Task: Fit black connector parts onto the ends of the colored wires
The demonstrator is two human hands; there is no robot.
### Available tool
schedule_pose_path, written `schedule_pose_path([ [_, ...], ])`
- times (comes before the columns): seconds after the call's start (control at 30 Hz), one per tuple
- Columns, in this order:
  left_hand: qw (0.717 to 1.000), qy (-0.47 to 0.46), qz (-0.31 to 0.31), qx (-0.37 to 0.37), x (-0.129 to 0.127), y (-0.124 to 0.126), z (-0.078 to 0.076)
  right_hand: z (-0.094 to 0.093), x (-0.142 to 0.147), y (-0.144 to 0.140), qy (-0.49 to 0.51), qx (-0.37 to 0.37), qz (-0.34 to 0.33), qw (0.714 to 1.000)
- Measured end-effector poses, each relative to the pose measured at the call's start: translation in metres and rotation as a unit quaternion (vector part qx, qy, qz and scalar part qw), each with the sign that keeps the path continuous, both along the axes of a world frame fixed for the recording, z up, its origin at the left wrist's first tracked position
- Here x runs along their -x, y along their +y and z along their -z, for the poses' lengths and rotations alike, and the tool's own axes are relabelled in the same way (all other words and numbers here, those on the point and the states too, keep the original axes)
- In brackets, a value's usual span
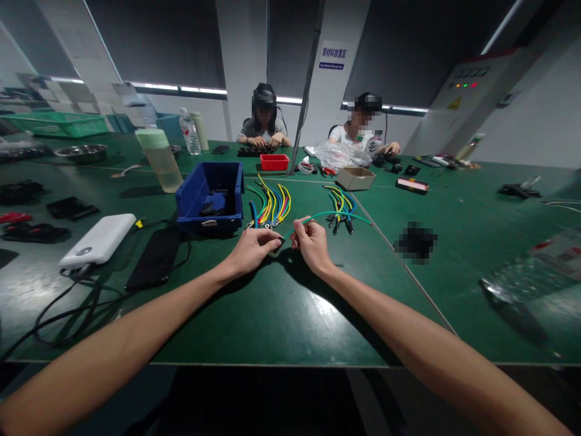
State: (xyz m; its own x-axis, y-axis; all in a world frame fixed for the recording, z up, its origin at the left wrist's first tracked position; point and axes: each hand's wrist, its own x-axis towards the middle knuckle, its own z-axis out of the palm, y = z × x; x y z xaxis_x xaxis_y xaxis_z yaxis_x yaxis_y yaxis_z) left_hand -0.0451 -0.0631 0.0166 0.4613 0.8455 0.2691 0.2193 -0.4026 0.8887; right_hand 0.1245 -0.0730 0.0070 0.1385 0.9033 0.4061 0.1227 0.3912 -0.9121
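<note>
My right hand [312, 242] pinches a green wire [336, 213], whose free length arcs out to the right above the table. My left hand [254, 249] is closed on a small black piece [281, 241] at the wire's near end; it looks like a sleeve, but fingers hide most of it. Just beyond my hands lies a bundle of yellow, blue, red and green wires [276, 203] with metal terminals on their near ends. Right of it lies another group of wires [341, 203] with black sleeves on their ends. A blue bin [181, 209] holding small black pieces [213, 208] stands behind my left hand.
On the left are a white power bank [97, 241], a black phone [154, 257], cables and a bottle with a green lid [158, 160]. A red tray [274, 161] and a cardboard box [356, 178] stand farther back. A plastic bottle [531, 269] lies right. Two people sit opposite.
</note>
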Motion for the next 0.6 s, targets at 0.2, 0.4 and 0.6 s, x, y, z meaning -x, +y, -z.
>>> schedule_pose_path([
  [0.2,0.997,-0.051,0.013,0.048,0.0,0.002,0.001,-0.002,0.002,-0.004,-0.056,0.018,-0.013,0.998],
  [0.4,0.994,-0.087,0.02,0.063,-0.001,0.002,0.006,-0.008,0.006,-0.013,-0.117,0.021,-0.093,0.989],
  [0.6,0.999,-0.051,0.011,0.005,-0.001,0.003,0.01,-0.003,0.004,-0.012,-0.162,0.007,-0.078,0.984],
])
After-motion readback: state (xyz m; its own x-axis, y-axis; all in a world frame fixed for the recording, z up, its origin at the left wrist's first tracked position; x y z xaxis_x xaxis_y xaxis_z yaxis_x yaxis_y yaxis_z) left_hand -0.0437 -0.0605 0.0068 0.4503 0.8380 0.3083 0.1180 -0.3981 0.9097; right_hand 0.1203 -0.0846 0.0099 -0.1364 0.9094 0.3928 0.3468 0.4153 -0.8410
